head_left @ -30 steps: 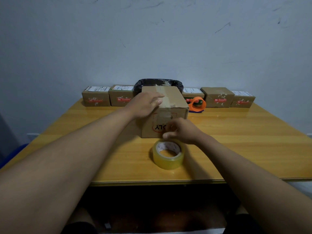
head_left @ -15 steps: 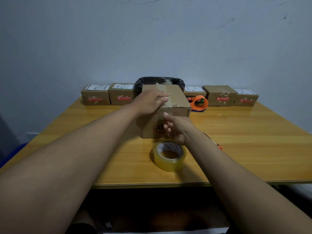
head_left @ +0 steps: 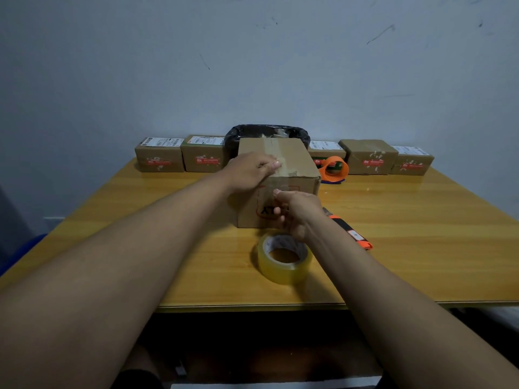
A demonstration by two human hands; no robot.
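Note:
A brown cardboard box [head_left: 297, 164] stands in the middle of the wooden table [head_left: 421, 234], with a strip of clear tape running along its top seam. My left hand [head_left: 250, 171] rests on the top near the front edge, fingertips pressing on the tape. My right hand [head_left: 297, 209] lies against the box's front face, thumb up and fingers touching the cardboard over the red print. A roll of clear tape [head_left: 283, 259] lies flat on the table just in front of the box, below my right wrist.
An orange and black utility knife [head_left: 351, 233] lies right of my right forearm. An orange tape dispenser [head_left: 335, 169] sits behind the box. Small labelled boxes [head_left: 160, 158] line the back edge against the wall, with a black-lined bin [head_left: 269, 131] between them.
My right hand has lifted from the tape roll up onto the box's front face, uncovering the utility knife. My left hand has stayed on the box's top.

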